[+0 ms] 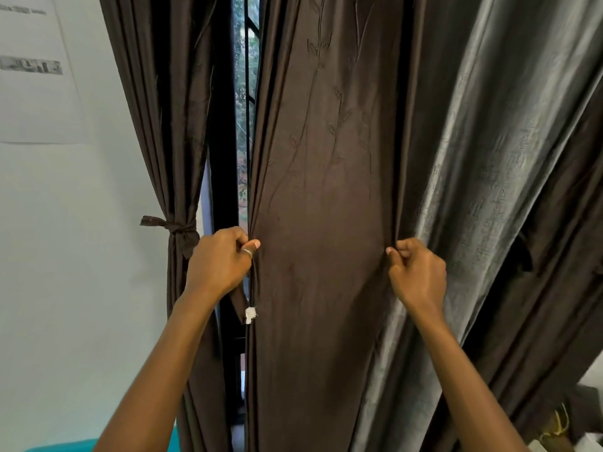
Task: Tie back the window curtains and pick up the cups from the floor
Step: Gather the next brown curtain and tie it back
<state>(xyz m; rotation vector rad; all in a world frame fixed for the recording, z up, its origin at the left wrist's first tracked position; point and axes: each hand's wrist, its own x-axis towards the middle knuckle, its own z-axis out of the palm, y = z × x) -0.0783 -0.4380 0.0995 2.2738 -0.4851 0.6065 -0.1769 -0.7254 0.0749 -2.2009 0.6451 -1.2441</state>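
The brown curtain (319,190) hangs loose over the window (244,93), pinched at either side by the left hand (222,259) and right hand (417,272). It looks soft and light, so it is probably best gathered at this height for tying.

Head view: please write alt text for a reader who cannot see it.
A left hand and a right hand each pinch one edge of a dark brown embroidered fabric curtain. Left of it, a matching brown curtain is tied back with a fabric band; a grey curtain hangs at right.
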